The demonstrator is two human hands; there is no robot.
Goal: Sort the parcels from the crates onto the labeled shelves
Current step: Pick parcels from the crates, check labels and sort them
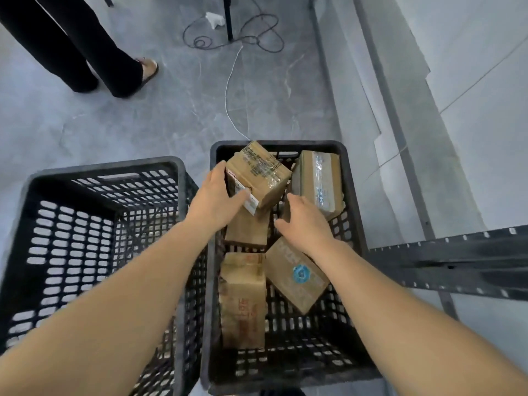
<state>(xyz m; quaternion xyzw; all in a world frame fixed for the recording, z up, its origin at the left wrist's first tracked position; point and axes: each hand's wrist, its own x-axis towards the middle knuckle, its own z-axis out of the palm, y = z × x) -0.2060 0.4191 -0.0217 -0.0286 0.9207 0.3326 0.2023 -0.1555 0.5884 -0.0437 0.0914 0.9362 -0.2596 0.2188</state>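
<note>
Two black slotted crates stand side by side on the floor. The right crate (353, 178) holds several brown cardboard parcels. My left hand (214, 200) grips the left side of a taped parcel (261, 174) lifted and tilted at the crate's far end. My right hand (305, 221) hovers beside it with fingers apart, above another parcel and next to a tape-covered parcel (321, 181) leaning on the far right wall. A parcel with a blue round sticker (297, 274) and a long parcel with red print (243, 301) lie nearer me. The left crate (25, 212) looks empty.
A person in black trousers and sandals (114, 67) stands at the far left. Black and white cables (237, 38) lie on the grey floor beyond the crates. A dark perforated metal shelf rail (451, 264) juts in from the right, beside the right crate.
</note>
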